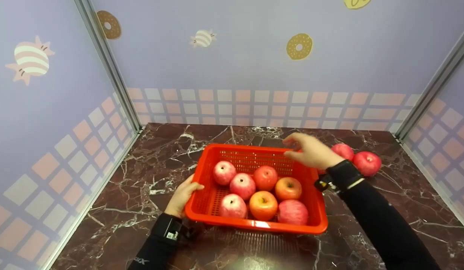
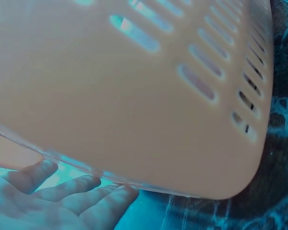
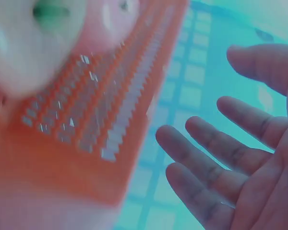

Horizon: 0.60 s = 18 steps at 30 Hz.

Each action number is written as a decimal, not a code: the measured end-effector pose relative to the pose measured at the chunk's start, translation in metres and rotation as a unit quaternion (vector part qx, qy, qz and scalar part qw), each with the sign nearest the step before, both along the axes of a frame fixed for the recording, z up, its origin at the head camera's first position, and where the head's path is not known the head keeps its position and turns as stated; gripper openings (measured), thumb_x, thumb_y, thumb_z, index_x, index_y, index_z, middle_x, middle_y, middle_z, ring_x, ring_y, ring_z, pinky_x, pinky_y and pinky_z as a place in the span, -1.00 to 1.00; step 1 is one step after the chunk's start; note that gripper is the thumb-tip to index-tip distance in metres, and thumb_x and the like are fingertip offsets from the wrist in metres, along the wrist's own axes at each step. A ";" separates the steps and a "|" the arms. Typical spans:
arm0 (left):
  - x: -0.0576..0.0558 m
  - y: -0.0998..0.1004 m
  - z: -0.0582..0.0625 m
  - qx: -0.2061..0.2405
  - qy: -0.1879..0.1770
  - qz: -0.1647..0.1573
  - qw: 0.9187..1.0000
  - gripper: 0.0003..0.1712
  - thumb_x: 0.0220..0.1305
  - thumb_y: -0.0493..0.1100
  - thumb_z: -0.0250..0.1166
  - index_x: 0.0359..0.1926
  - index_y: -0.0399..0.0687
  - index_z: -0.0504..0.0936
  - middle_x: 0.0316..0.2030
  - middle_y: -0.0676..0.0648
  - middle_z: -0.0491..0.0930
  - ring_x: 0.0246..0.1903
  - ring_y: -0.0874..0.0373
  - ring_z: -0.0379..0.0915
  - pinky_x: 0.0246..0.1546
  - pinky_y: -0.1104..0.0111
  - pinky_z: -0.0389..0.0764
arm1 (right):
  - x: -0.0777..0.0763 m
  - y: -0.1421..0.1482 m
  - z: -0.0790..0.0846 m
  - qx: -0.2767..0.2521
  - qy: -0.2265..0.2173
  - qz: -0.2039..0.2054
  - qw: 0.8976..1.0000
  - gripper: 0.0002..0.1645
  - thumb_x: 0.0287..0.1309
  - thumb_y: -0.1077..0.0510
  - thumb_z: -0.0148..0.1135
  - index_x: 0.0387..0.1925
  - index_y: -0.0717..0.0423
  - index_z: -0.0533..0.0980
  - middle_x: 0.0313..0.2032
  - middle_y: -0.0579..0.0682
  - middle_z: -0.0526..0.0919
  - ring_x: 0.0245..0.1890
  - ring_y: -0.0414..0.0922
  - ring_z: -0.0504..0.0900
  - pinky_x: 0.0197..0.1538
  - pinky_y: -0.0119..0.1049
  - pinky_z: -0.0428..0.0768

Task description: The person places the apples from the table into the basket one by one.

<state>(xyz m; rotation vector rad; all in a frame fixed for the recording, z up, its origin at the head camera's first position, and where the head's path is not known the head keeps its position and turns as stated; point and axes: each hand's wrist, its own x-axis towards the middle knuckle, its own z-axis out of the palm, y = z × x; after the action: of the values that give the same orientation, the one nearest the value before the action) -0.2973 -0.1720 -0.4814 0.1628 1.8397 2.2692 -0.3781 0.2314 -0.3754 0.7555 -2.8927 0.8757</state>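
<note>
A red plastic basket point(image 1: 254, 224) with slotted walls stands on the dark marbled tabletop, holding several apples. Some are pinkish red, like the apple point(image 1: 242, 186) in the middle; others are more orange, like the apple point(image 1: 263, 205) near the front. My left hand point(image 1: 183, 197) grips the basket's left rim, its thumb over the edge; in the left wrist view its fingers point(image 2: 110, 203) touch the rim from outside. Above the basket's back right corner hovers my right hand point(image 1: 310, 150), fingers spread and loosely bent. Nothing is in it, as the right wrist view confirms.
Two red apples, one nearer point(image 1: 367, 163) and one behind it point(image 1: 343, 151), lie on the tabletop point(image 1: 149, 161) right of the basket. Patterned lilac panels point(image 1: 247, 67) enclose the back and both sides, joined by metal posts point(image 1: 116, 75) at the corners.
</note>
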 end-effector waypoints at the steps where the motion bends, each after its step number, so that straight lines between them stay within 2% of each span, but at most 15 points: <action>1: 0.000 0.000 0.000 -0.001 0.000 0.000 1.000 -0.28 0.37 -0.35 0.01 0.55 -0.28 0.15 0.19 -0.37 0.56 0.03 -0.08 0.65 0.09 0.10 0.71 | -0.001 0.007 0.001 -0.007 0.001 -0.010 1.000 -0.52 0.31 0.07 0.34 0.19 0.13 0.52 0.14 0.17 0.67 0.07 0.14 0.68 0.16 0.11 0.66; 5: 0.000 0.000 0.001 -0.002 0.000 0.003 1.000 -0.28 0.37 -0.37 0.00 0.54 -0.29 0.15 0.17 -0.33 0.59 0.03 -0.05 0.64 0.08 0.13 0.71 | -0.005 0.040 0.000 -0.011 -0.002 -0.060 0.998 -0.51 0.33 0.07 0.32 0.21 0.17 0.50 0.15 0.25 0.66 0.10 0.19 0.67 0.20 0.17 0.63; 10: 0.000 0.000 0.001 0.000 0.000 0.004 1.000 -0.28 0.36 -0.39 -0.02 0.54 -0.31 0.14 0.15 -0.30 0.59 0.03 -0.04 0.63 0.08 0.15 0.69 | -0.006 0.081 -0.010 0.034 -0.011 -0.125 0.992 -0.48 0.35 0.04 0.27 0.20 0.28 0.48 0.14 0.39 0.61 0.14 0.30 0.60 0.22 0.27 0.55; 14: 0.000 0.000 0.002 -0.001 -0.003 0.006 1.000 -0.27 0.35 -0.39 -0.02 0.55 -0.30 0.13 0.17 -0.32 0.57 0.03 -0.04 0.63 0.08 0.15 0.69 | -0.005 0.106 -0.019 0.068 -0.030 -0.152 0.986 -0.44 0.35 0.03 0.21 0.19 0.38 0.45 0.13 0.49 0.55 0.14 0.39 0.55 0.20 0.33 0.52; 18: 0.000 0.001 0.002 0.007 -0.008 0.006 1.000 -0.25 0.35 -0.39 -0.02 0.56 -0.27 0.12 0.18 -0.30 0.57 0.04 -0.03 0.62 0.09 0.16 0.68 | -0.003 0.123 -0.027 0.093 -0.051 -0.163 0.981 -0.40 0.35 0.01 0.20 0.18 0.43 0.41 0.12 0.54 0.53 0.14 0.45 0.52 0.18 0.36 0.51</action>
<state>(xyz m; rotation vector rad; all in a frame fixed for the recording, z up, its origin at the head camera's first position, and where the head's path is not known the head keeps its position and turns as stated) -0.2975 -0.1708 -0.4793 0.1357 1.8229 2.2846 -0.3809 0.3544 -0.4019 0.2329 -3.0918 0.6332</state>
